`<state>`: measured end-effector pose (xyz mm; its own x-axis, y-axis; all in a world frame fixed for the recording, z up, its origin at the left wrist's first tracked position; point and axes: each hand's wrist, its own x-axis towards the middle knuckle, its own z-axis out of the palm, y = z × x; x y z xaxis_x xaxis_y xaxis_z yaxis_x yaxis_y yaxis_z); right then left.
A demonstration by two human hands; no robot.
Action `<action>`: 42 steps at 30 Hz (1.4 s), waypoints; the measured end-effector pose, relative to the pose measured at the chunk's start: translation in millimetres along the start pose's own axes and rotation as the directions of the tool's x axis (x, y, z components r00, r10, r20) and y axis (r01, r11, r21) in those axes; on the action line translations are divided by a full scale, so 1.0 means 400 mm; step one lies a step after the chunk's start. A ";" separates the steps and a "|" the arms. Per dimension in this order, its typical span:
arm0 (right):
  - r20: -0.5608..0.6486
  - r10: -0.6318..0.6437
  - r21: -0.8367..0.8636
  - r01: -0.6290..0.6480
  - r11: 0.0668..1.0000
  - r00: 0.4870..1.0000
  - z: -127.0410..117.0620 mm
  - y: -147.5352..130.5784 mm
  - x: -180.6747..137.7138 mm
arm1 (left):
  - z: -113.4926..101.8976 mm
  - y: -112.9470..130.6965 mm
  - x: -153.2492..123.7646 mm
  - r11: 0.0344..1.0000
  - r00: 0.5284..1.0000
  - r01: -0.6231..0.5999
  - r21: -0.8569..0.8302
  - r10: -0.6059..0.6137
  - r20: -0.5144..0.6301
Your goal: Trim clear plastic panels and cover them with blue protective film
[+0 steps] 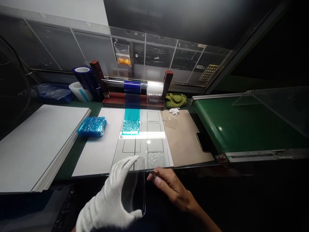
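My left hand (111,196), in a white glove, grips a clear rectangular panel (138,190) by its edges, fingers at the top and thumb at the bottom. The panel stands tilted in front of the table edge. Just right of it is my bare right hand (173,188), thumb and forefinger pinched on a small dark flat blade-like piece (153,174). A gap separates that piece from the panel. Beyond my hands lies a clear sheet with drawn outlines (155,137). A strip of blue film (132,114) and a crinkled clear film piece (155,159) rest on it.
A wooden stand (113,102) carries a blue film roll (132,86) and a clear film roll (155,88). On the left are a wrapped blue stack (93,126) and white sheets (43,145). A phone (204,142) lies beside the green conveyor belt (241,125) at right.
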<state>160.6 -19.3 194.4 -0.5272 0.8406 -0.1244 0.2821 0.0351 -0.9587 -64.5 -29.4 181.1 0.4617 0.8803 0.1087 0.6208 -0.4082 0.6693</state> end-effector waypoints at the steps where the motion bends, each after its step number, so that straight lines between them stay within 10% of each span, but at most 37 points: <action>1: -0.019 -0.011 -0.032 0.010 0.999 1.000 0.033 -0.010 -0.013 | -0.010 0.001 -0.016 1.000 1.000 -0.014 -0.004 0.014 0.015; 13: -0.221 -0.024 -0.021 0.020 1.000 0.975 0.277 -0.002 -0.109 | -0.058 0.029 -0.149 0.990 0.981 -0.127 -0.068 0.135 0.140; 36: -0.359 -0.039 -0.008 0.039 0.999 0.933 0.354 -0.014 -0.171 | -0.067 0.060 -0.163 0.965 0.947 -0.240 -0.105 0.257 0.191; 42: -0.613 -0.275 -0.288 0.115 0.951 0.740 0.309 0.056 -0.176 | -0.039 0.028 -0.143 0.960 0.966 -0.229 0.159 0.245 -0.086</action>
<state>104.9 -144.5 150.0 0.0235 0.9442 0.3286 0.4385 0.2856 -0.8521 -93.8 -80.7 193.7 0.5435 0.7709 0.3321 0.5911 -0.6324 0.5007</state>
